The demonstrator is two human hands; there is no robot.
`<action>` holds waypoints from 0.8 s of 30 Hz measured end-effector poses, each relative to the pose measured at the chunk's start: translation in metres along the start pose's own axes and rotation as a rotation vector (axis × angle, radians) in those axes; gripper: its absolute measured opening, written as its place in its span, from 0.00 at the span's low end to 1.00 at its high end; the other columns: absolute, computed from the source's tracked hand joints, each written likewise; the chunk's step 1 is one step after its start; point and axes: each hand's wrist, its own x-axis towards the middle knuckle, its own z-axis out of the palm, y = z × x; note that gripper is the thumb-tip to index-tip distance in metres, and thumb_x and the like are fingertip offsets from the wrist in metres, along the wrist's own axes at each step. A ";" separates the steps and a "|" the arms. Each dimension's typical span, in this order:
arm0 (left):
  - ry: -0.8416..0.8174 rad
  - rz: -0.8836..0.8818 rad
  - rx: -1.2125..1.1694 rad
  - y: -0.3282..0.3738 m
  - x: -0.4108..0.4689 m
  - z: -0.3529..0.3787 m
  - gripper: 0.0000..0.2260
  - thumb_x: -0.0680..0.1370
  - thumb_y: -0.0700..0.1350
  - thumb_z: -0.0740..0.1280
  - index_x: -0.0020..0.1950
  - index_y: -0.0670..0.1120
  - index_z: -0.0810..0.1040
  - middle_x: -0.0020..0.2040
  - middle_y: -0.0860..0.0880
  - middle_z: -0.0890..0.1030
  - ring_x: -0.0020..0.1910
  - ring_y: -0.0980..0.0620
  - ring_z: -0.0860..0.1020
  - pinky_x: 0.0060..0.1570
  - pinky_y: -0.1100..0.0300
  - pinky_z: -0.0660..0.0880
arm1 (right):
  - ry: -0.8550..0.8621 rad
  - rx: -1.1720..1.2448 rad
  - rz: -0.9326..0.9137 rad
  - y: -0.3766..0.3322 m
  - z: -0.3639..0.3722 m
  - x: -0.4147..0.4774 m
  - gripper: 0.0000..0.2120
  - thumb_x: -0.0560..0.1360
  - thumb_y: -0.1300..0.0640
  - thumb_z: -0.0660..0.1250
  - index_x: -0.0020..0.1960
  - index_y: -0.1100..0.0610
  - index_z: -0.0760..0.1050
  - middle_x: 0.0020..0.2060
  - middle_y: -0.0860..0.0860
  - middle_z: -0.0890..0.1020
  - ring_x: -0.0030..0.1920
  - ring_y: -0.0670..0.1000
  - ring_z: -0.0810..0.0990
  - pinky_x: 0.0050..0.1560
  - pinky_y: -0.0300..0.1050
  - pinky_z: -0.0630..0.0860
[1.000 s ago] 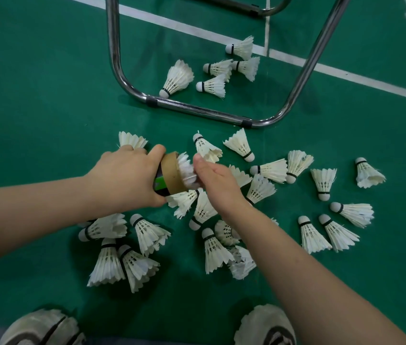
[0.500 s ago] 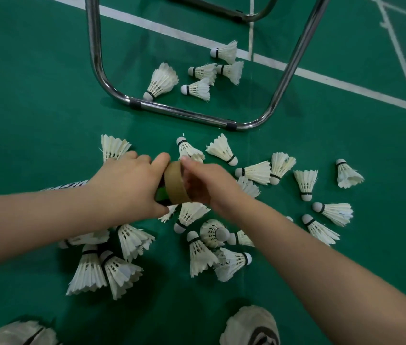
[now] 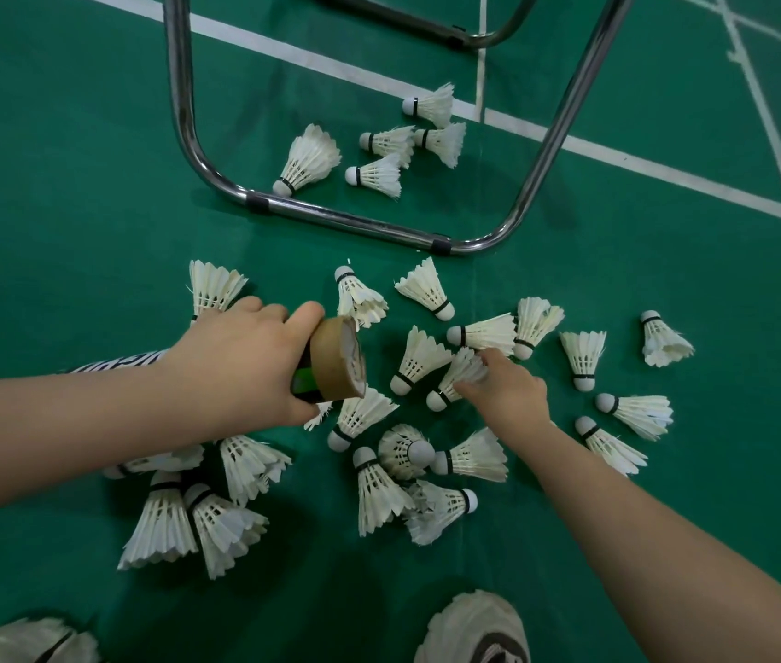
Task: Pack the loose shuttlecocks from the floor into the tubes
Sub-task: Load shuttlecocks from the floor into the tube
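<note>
the right grip [image 3: 508,390] is no longer pressing at the mouth of the tube [image 3: 331,368]; it is now reaching to the floor [image 3: 68,184] and pinching the skirt of the next shuttlecock [image 3: 455,382], so one more is looking packed and the cycle is repeating. the left grip [image 3: 240,361] is staying clamped round the tube, holding it tilted over the pile with feathers showing in its open end. i am counting one tube, five shuttlecocks [image 3: 307,160] lying inside the frame [image 3: 355,223], and about twenty-one nearer, some partly hidden by the arms.
</note>
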 end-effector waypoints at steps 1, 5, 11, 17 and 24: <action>-0.001 -0.001 0.003 0.000 0.000 0.000 0.30 0.68 0.66 0.65 0.62 0.53 0.61 0.50 0.52 0.75 0.50 0.50 0.71 0.48 0.54 0.74 | 0.000 0.065 0.010 0.000 0.000 0.001 0.12 0.74 0.45 0.63 0.53 0.51 0.71 0.43 0.50 0.79 0.48 0.54 0.77 0.52 0.49 0.69; -0.012 -0.006 0.003 -0.003 0.001 -0.002 0.30 0.68 0.67 0.65 0.62 0.53 0.61 0.49 0.53 0.74 0.50 0.50 0.71 0.48 0.54 0.74 | 0.097 0.530 0.005 -0.008 -0.010 -0.002 0.15 0.75 0.51 0.63 0.33 0.54 0.65 0.28 0.48 0.69 0.31 0.49 0.67 0.32 0.43 0.62; -0.020 -0.013 -0.013 -0.005 0.001 -0.001 0.29 0.68 0.66 0.66 0.62 0.53 0.61 0.47 0.52 0.74 0.48 0.50 0.71 0.46 0.55 0.73 | 0.376 1.014 -0.103 -0.044 -0.037 -0.025 0.19 0.77 0.61 0.59 0.29 0.55 0.60 0.25 0.46 0.64 0.25 0.41 0.61 0.27 0.36 0.60; -0.009 -0.026 -0.030 -0.012 -0.001 0.002 0.29 0.67 0.67 0.66 0.60 0.53 0.62 0.47 0.53 0.75 0.48 0.50 0.71 0.45 0.55 0.74 | 0.205 1.009 -0.407 -0.097 -0.044 -0.060 0.17 0.80 0.60 0.58 0.33 0.52 0.71 0.28 0.43 0.73 0.28 0.37 0.71 0.29 0.28 0.67; 0.006 -0.084 -0.045 -0.029 -0.005 -0.001 0.29 0.66 0.65 0.68 0.59 0.51 0.62 0.47 0.50 0.75 0.47 0.49 0.71 0.43 0.53 0.74 | -0.362 0.801 -0.495 -0.130 -0.039 -0.070 0.19 0.80 0.49 0.56 0.46 0.60 0.80 0.45 0.55 0.83 0.48 0.54 0.80 0.56 0.49 0.74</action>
